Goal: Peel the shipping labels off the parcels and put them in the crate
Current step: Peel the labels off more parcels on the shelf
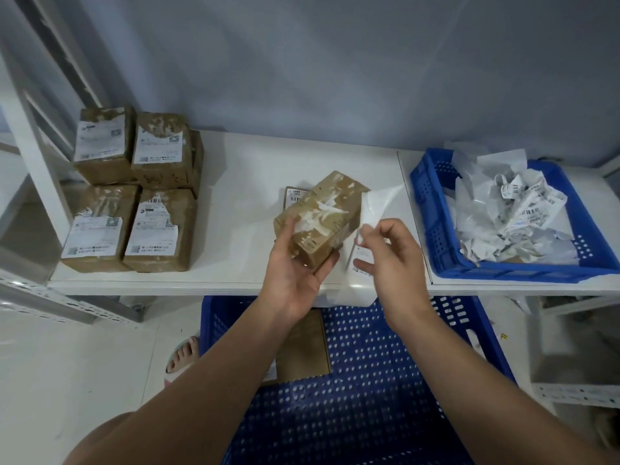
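1 head-worn camera looks forward and down, close over the shelf (235,169).

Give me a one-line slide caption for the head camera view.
Left hand holds a parcel while right hand peels its label; crate of peeled labels at right, four labelled parcels at left.

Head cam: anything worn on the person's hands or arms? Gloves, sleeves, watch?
Nothing worn. The left hand and right hand are bare: no gloves, rings or watch visible. Both forearms are uncovered as far as the frame shows, no sleeves.
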